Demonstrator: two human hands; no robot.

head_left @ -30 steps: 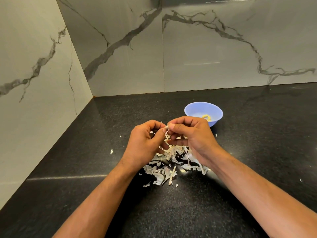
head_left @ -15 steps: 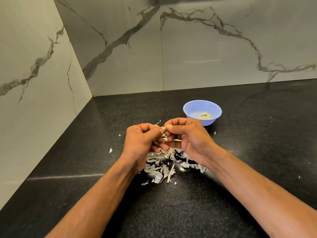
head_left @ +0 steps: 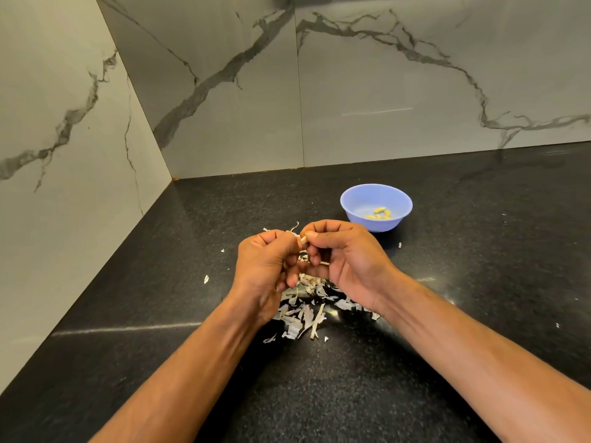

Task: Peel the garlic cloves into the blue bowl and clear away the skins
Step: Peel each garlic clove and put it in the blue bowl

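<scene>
garlic clove [head_left: 303, 240] pinched between left hand [head_left: 265, 266] and right hand [head_left: 347, 257].

We hold a garlic clove [head_left: 303, 240] pinched between our two hands above the counter [head_left: 479, 282]: our left hand [head_left: 265, 266] takes it from the left, our right hand [head_left: 345, 260] from the right, fingertips meeting at the clove. Directly beneath that grip, and spreading a little nearer to us, a heap of skins [head_left: 303, 310] lies on the counter. Beyond the grip and off to its right stands the bowl [head_left: 376, 206], apart from our right hand, with peeled cloves [head_left: 379, 213] inside it. Stray flakes lie left of the grip. Walls rise behind and to the left.
</scene>
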